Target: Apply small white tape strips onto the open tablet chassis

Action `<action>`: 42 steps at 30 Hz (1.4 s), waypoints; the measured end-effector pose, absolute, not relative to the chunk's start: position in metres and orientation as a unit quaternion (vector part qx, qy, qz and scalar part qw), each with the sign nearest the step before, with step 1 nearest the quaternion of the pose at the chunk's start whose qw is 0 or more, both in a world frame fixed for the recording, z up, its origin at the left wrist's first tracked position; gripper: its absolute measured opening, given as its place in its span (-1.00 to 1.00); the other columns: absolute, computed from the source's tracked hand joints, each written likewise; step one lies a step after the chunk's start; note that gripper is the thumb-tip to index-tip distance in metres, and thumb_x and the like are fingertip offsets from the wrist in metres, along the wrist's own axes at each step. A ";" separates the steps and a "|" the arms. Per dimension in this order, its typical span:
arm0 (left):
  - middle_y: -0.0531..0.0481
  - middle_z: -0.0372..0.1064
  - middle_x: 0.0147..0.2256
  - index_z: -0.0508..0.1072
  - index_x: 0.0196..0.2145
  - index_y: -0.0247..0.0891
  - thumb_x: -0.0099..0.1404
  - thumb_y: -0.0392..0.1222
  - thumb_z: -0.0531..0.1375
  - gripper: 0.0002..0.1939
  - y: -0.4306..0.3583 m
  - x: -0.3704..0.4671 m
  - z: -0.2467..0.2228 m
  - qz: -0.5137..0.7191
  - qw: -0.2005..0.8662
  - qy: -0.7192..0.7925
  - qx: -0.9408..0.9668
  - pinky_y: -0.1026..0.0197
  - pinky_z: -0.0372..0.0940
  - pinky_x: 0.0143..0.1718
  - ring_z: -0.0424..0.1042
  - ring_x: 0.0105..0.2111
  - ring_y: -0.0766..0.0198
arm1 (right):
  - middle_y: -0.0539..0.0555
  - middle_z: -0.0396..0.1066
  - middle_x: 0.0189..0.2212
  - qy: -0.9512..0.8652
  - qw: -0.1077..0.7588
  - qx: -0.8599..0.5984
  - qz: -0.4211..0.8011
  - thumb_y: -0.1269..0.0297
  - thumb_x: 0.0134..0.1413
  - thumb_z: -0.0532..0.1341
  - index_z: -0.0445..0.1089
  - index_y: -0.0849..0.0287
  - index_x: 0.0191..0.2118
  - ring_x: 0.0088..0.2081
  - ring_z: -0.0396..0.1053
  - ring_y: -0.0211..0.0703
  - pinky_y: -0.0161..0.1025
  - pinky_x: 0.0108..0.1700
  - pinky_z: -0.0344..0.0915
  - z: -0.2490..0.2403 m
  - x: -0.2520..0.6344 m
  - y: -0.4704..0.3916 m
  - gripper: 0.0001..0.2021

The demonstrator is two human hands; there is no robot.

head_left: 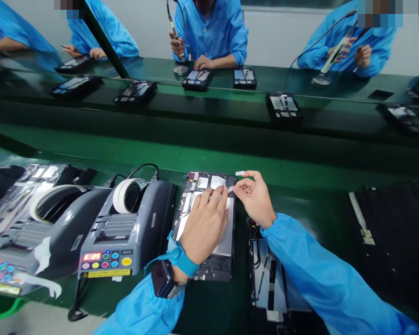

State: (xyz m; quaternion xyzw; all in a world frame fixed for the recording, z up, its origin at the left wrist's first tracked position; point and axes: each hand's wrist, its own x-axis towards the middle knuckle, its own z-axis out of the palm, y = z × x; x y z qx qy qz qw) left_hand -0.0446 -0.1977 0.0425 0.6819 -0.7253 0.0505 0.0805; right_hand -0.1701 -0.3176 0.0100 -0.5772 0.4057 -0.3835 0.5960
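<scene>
1 device (226, 242), partly hidden by left hand (204, 228)

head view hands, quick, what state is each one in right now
Left hand: open, palm down on the opened electronic device, grasping nothing visible.
Right hand: pinched shut on a small white strip; second strip at an extended fingertip.
</scene>
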 end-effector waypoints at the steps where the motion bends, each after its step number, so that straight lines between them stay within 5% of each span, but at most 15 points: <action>1: -0.28 0.30 0.28 0.26 0.36 -0.43 0.54 -0.22 0.03 -0.49 -0.198 -0.044 0.042 0.048 0.079 -0.724 0.683 -0.12 0.28 0.11 0.27 0.17 -0.12 | -0.07 0.44 -0.41 0.408 0.593 -0.579 -0.383 0.12 -0.06 0.37 0.14 0.06 -0.05 -0.37 0.41 -0.17 -0.17 -0.23 0.35 0.010 -0.170 -0.317 -0.49; 32: -0.20 0.37 0.22 0.38 0.30 -0.42 0.52 -0.20 0.11 -0.53 -0.201 -0.049 0.044 0.087 0.043 -0.721 0.686 -0.11 0.29 0.06 0.30 0.14 -0.10 | -0.10 0.38 -0.43 0.485 0.425 -0.708 -0.289 0.40 -0.06 0.20 0.22 0.09 -0.02 -0.42 0.30 -0.16 -0.18 -0.26 0.24 0.031 -0.165 -0.318 -0.59; 42: -0.23 0.36 0.23 0.38 0.30 -0.45 0.50 -0.21 0.11 -0.52 -0.200 -0.049 0.040 0.084 0.053 -0.723 0.683 -0.12 0.29 0.07 0.30 0.15 -0.12 | 0.00 0.36 -0.29 0.502 0.402 -0.691 -0.331 0.18 -0.08 0.34 0.24 0.11 -0.03 -0.32 0.31 -0.12 -0.09 -0.16 0.31 0.021 -0.170 -0.327 -0.53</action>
